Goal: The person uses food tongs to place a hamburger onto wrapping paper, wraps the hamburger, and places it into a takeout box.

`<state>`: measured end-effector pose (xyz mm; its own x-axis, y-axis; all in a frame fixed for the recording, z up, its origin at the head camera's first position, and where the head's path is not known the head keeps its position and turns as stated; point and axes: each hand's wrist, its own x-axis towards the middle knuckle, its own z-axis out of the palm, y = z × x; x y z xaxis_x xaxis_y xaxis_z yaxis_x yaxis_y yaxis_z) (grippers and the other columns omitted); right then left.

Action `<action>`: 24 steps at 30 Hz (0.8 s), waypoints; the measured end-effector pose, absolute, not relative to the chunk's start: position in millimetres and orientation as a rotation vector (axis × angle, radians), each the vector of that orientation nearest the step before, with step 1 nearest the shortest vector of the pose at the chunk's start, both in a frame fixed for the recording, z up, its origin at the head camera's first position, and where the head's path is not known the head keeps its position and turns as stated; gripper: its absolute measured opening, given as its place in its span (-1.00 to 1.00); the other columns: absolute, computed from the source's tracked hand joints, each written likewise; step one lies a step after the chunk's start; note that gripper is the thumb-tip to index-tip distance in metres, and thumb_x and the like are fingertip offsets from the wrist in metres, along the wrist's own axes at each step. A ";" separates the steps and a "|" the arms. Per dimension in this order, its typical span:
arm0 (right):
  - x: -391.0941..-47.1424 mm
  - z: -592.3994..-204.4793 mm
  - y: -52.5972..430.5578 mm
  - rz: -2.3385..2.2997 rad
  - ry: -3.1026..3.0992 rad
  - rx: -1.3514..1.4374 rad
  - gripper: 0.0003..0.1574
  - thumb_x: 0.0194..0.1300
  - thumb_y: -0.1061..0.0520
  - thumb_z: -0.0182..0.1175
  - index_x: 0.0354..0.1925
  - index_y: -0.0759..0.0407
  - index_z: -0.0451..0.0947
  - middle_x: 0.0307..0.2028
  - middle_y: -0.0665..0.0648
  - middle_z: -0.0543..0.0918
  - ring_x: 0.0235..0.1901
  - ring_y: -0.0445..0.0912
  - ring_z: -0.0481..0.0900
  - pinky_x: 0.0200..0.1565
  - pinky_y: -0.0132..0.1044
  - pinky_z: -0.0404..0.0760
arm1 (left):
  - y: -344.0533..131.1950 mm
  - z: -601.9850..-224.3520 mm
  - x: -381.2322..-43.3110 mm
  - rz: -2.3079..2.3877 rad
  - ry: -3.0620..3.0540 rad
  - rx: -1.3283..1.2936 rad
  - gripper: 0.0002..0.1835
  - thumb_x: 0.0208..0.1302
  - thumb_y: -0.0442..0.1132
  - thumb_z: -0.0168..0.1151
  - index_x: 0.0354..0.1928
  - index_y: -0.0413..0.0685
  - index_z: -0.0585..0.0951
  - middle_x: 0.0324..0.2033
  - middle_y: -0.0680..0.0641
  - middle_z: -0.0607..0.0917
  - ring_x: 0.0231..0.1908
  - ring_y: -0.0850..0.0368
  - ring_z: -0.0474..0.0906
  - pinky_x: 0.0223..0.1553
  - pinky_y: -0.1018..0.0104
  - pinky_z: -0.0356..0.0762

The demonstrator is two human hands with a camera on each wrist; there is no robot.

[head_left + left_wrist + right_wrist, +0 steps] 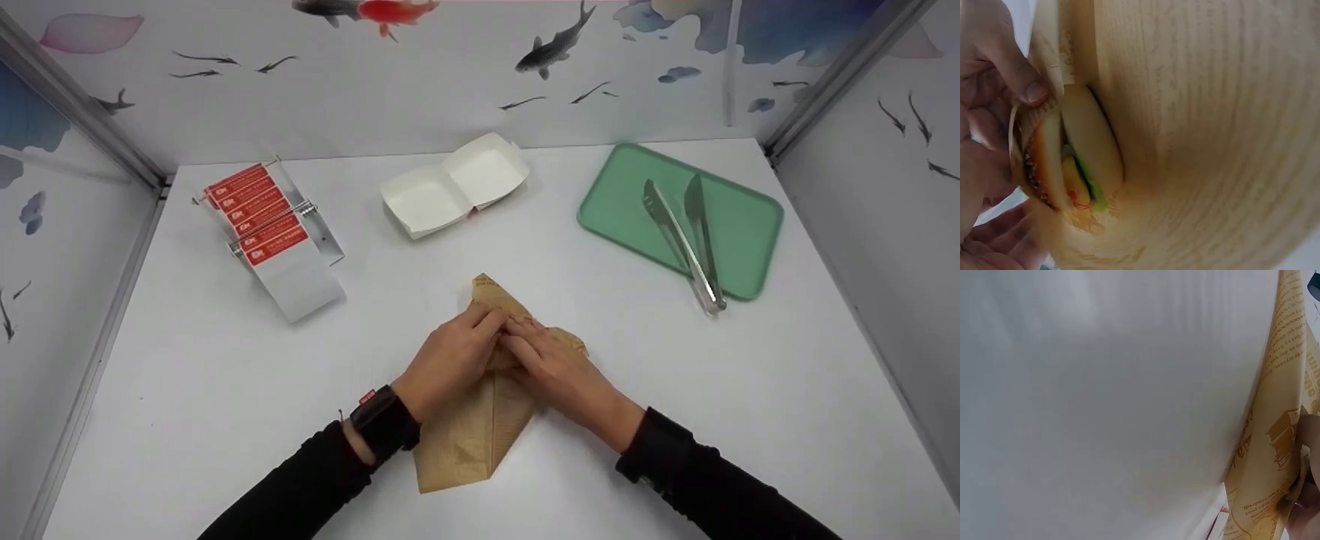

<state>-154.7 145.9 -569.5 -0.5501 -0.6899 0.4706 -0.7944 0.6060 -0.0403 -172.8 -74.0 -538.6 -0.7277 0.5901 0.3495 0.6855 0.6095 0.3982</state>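
Note:
A sheet of brown printed wrapping paper (457, 442) lies folded round a burger, its front flap spread on the white table. The left wrist view looks into the fold, where the burger (1092, 132) shows a seeded bun, a yellow layer and green leaf. My left hand (454, 349) pinches the paper over the burger with curled fingers. Against it, my right hand (566, 375) grips the other side of the paper, fingertips meeting the left ones. In the right wrist view, fingers (1310, 433) hold the paper's edge. From the head view the burger is hidden.
An open white paper box (427, 199) stands at the back middle. Metal tongs (686, 240) lie across a green tray (607, 184) at the back right. A dispenser with red-and-white labels (274, 240) is at the back left. Printed walls (450, 97) enclose the table.

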 end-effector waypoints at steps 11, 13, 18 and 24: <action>-153.1 -565.9 162.1 0.492 -2.385 1.152 -0.38 0.13 0.08 0.67 0.11 0.17 0.66 0.32 0.32 0.66 0.29 0.08 0.70 0.20 -0.16 0.73 | -77.1 -541.9 -173.6 -0.588 -2.639 -1.118 -0.71 0.56 -0.36 0.25 0.23 -0.07 0.68 0.16 -0.11 0.71 0.15 0.01 0.72 0.05 0.21 0.78; -150.0 -562.2 171.5 0.495 -2.445 1.094 -0.31 0.14 0.11 0.67 0.19 0.18 0.65 0.28 0.28 0.68 0.26 0.07 0.71 0.19 -0.16 0.74 | -76.7 -541.0 -173.5 -0.558 -2.643 -1.113 -0.72 0.57 -0.37 0.23 0.22 -0.08 0.68 0.16 -0.14 0.72 0.14 -0.03 0.74 0.02 0.19 0.80; -142.8 -556.8 195.3 0.518 -2.596 0.876 -0.28 0.02 0.24 0.71 0.15 0.16 0.65 0.06 0.17 0.75 0.06 0.04 0.77 0.00 -0.16 0.81 | -76.6 -538.6 -172.5 -0.530 -2.660 -1.123 -0.70 0.57 -0.34 0.23 0.24 -0.12 0.70 0.23 -0.20 0.71 0.20 -0.10 0.74 0.07 0.15 0.79; -143.0 -558.8 209.3 0.494 -2.578 0.857 -0.65 0.12 0.29 0.64 -0.16 0.10 0.72 -0.18 0.02 0.76 -0.14 -0.08 0.78 -0.20 -0.28 0.80 | -75.9 -539.4 -171.9 -0.522 -2.685 -1.132 -0.68 0.57 -0.29 0.26 0.26 -0.15 0.69 0.26 -0.20 0.71 0.23 -0.09 0.72 0.11 0.13 0.77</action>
<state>-143.0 209.3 -558.8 -0.7428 -0.4927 0.4533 -0.6254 0.7524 -0.2070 -171.9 -75.9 -539.4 -0.6932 0.6564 0.2975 0.7201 0.6481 0.2479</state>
